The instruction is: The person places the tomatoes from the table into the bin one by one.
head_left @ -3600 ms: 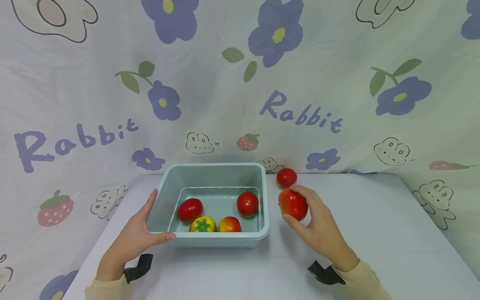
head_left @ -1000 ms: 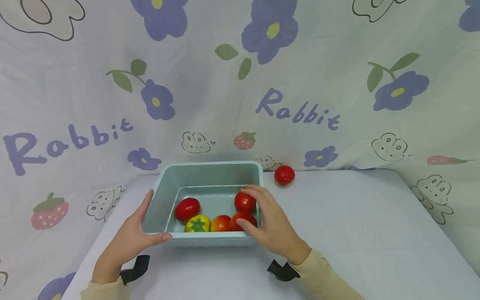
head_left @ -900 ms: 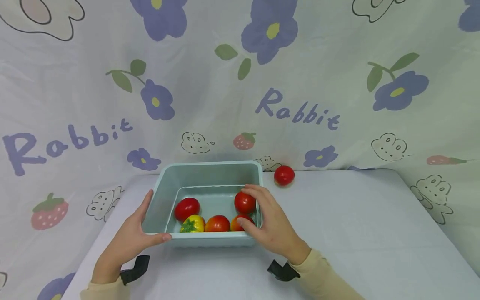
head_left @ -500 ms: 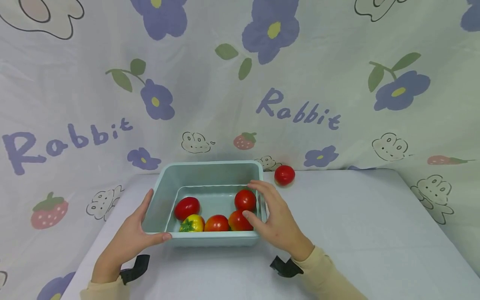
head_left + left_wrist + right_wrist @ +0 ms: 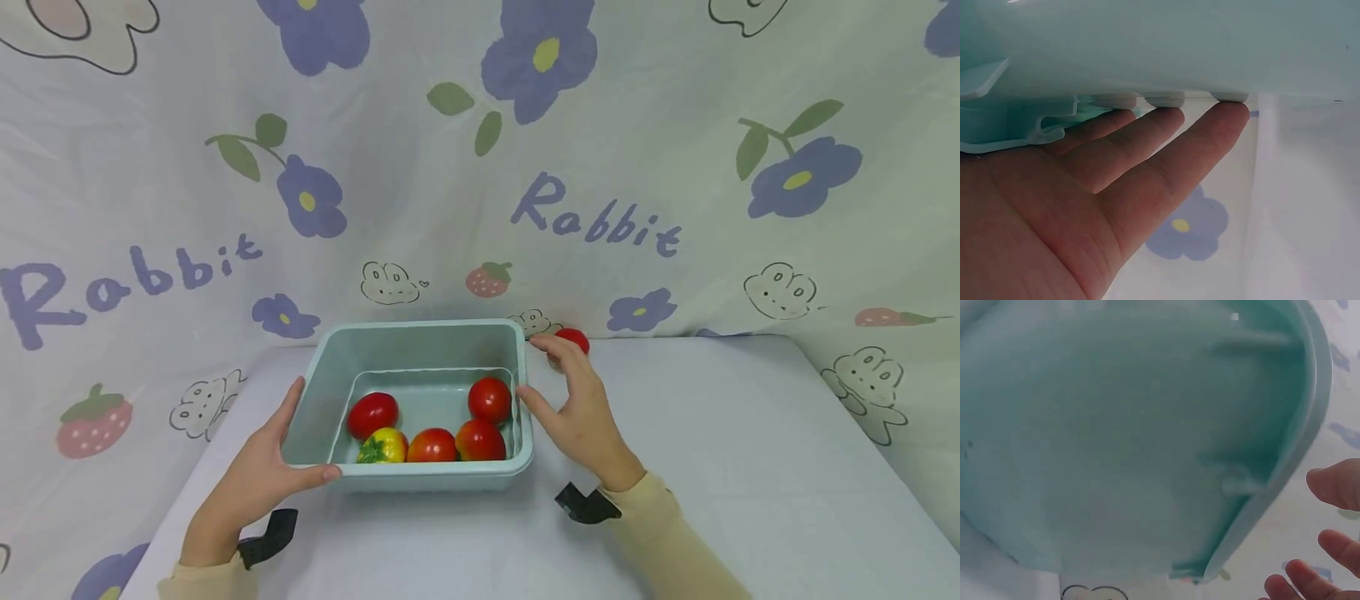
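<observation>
A pale blue-green plastic bin (image 5: 420,470) stands on the white-covered table. My left hand (image 5: 251,477) spans its front left corner, thumb at the front rim. In the left wrist view, straight fingers (image 5: 1166,162) touch the bin's outer wall. Inside lie a red tomato (image 5: 372,416), a yellow fruit (image 5: 384,447) with a green star-shaped cap, and several more red tomatoes, including one at the front right (image 5: 481,440). My right hand (image 5: 588,417) is just outside the right rim, fingers spread and holding nothing. Beyond its fingers, another tomato (image 5: 573,340) is partly hidden.
A printed cloth backdrop (image 5: 420,208) with flowers and rabbits hangs right behind the table. The white tabletop (image 5: 735,450) extends to the right of the bin. Black straps (image 5: 588,504) sit at both wrists.
My right hand has put a tomato from the table into the bin's front right, let go of it, and moved out over the right rim. My left hand has stayed at the corner.
</observation>
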A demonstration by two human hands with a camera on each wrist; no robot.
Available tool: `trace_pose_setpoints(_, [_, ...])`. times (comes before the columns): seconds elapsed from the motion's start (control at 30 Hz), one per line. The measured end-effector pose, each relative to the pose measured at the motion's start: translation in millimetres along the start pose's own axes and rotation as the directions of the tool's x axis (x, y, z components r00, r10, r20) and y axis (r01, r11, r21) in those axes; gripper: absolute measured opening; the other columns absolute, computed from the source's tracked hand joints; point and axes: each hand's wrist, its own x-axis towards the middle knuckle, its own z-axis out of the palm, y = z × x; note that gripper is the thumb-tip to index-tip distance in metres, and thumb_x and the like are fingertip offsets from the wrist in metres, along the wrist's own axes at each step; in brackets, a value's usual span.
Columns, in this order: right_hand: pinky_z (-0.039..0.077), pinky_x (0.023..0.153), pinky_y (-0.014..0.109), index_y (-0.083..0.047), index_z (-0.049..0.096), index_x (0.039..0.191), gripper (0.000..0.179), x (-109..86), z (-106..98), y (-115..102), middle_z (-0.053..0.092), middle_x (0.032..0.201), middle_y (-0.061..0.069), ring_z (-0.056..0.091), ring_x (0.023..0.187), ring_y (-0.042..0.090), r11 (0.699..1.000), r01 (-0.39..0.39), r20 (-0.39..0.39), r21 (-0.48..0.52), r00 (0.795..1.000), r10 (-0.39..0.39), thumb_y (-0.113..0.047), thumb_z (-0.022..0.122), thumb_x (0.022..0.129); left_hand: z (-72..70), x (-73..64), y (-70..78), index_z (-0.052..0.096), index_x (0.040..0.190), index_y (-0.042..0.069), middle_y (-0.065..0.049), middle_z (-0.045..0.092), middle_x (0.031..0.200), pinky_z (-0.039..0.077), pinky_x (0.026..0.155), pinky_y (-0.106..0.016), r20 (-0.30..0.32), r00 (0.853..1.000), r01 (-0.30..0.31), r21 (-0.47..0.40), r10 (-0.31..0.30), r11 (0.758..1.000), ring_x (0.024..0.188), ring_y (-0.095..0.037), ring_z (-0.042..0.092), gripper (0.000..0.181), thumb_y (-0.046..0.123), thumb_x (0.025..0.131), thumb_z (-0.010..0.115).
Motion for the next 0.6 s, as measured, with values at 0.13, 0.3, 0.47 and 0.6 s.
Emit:
trace_pose_setpoints(0.13, [0.042,0.098,0.041,-0.014,0.045,0.134,0.057,2.2,-5,10,0.048,0.131,0.000,0.045,0.120,0.017,0.999,-0.022,-0.035,-0.026,0.999,0.021,-0.019,0.069,0.082,0.0,0.3,1.1,-0.005,0.149,0.028,-0.023,0.022,0.148,0.032,0.084,-0.072,0.005,1.000,0.011,0.002,-0.011,1.000,0.125,-0.048,0.030,0.117,0.039,0.069,0.079])
trace_pose_setpoints(0.3, [0.042,0.097,0.044,-0.013,0.046,0.132,0.054,4.5,-7,22,0.050,0.129,0.003,0.047,0.118,0.019,0.999,-0.035,-0.063,-0.033,0.998,0.033,-0.017,0.068,0.083,0.5,1.0,2.0,-0.005,0.149,0.027,-0.025,0.024,0.147,0.034,0.083,-0.071,0.007,1.000,0.025,-0.002,-0.025,1.000,0.123,-0.048,0.032,0.118,0.038,0.068,0.080])
trace_pose_setpoints(0.47, [0.045,0.094,0.046,-0.008,0.047,0.130,0.051,8.2,-7,35,0.050,0.128,0.006,0.050,0.113,0.025,0.997,-0.071,-0.085,-0.006,0.994,0.070,-0.015,0.067,0.084,0.4,1.9,2.1,-0.005,0.149,0.027,-0.025,0.026,0.146,0.036,0.083,-0.071,0.000,1.000,0.022,-0.004,-0.022,1.000,0.122,-0.047,0.033,0.119,0.038,0.068,0.080])
trace_pose_setpoints(0.6, [0.045,0.093,0.046,-0.004,0.047,0.129,0.049,10.3,-6,45,0.051,0.126,0.007,0.052,0.112,0.026,0.992,-0.124,-0.103,0.029,0.987,0.127,-0.016,0.066,0.085,0.4,1.2,1.2,-0.004,0.149,0.027,-0.025,0.027,0.145,0.037,0.083,-0.070,-0.004,1.000,0.010,-0.008,-0.010,1.000,0.121,-0.046,0.035,0.118,0.037,0.068,0.081])
